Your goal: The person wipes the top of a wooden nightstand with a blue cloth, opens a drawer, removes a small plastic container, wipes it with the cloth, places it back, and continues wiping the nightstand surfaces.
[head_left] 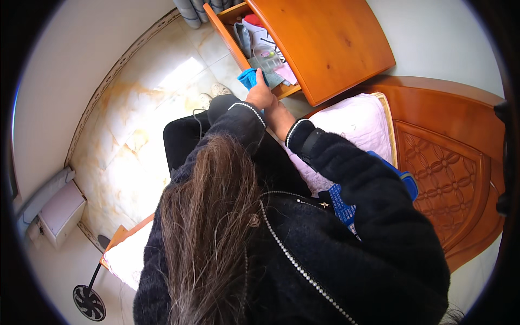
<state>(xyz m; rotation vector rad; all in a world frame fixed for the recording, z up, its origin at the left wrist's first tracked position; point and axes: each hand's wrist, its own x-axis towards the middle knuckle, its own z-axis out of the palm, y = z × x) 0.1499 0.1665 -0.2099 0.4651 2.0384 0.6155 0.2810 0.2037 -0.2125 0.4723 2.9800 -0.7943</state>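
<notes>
My left hand (260,96) is closed round a bright blue cloth (248,79), which sticks out past the thumb. Right beside it, my right hand (280,120) meets the left; its fingers are hidden behind the left hand and sleeve. Both hands are over my lap, just short of an open wooden drawer (221,33). Inside the drawer lie a clear plastic box (266,56), a pink piece (286,72) that may be cloth or paper, a grey-blue item (242,39) and a red item (252,20).
The drawer belongs to an orange-brown wooden cabinet (325,46). On the right are a pale pink pillow (355,122), a blue-edged object (410,186) and a carved headboard (441,179). To the left spread marble floor tiles (127,141). A black fan-like disc (89,303) stands at the lower left.
</notes>
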